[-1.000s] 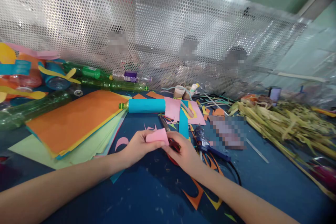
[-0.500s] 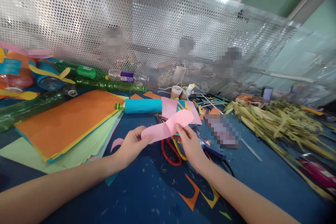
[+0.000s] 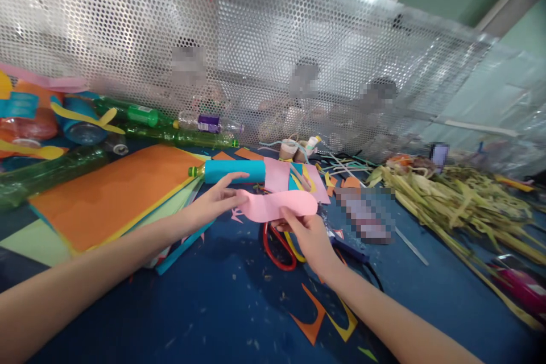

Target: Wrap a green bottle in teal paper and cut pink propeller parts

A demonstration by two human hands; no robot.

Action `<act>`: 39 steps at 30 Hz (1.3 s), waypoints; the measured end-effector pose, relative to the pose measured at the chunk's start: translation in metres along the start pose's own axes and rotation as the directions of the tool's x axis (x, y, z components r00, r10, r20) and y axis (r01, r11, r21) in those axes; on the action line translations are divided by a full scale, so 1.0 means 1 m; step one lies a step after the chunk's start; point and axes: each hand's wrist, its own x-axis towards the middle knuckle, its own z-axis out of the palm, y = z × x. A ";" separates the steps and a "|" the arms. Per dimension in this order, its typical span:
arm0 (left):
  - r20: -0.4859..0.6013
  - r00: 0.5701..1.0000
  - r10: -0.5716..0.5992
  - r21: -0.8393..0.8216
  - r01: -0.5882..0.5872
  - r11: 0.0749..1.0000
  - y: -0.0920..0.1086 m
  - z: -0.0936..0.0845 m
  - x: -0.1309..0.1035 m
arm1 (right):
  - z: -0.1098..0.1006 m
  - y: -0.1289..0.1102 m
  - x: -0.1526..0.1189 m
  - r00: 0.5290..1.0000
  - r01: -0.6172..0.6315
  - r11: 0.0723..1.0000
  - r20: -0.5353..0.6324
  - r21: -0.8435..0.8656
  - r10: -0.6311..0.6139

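A pink paper strip with rounded ends [image 3: 273, 205] is held up above the table between my hands. My left hand [image 3: 224, 196] pinches its left end, with the index finger raised. On the right part, the thumb of my right hand [image 3: 305, 233] presses the front while the other fingers are behind. Beneath the strip lie red-handled scissors [image 3: 279, 256] and a yellow handle [image 3: 295, 245], partly hidden by my right hand. Just beyond is a bottle wrapped in blue paper [image 3: 234, 172] with a green cap.
A stack of coloured paper [image 3: 119, 193] lies left, with green plastic bottles [image 3: 55, 173] beside and behind it. A blue glue gun [image 3: 350, 250], orange paper scrap [image 3: 313, 318] and dried husks [image 3: 426, 205] are on the right. A perforated metal screen [image 3: 256, 40] stands behind.
The pink strip was creased in the middle and now spans more smoothly, nearly level. My left hand has shifted up and right, its index finger lifting. My right hand's grip has moved slightly lower.
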 end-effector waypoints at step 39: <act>0.466 0.884 -0.030 0.071 -0.004 0.997 -0.007 0.000 -0.001 | 0.000 0.007 0.000 0.957 0.035 0.996 0.289 -0.083 -0.010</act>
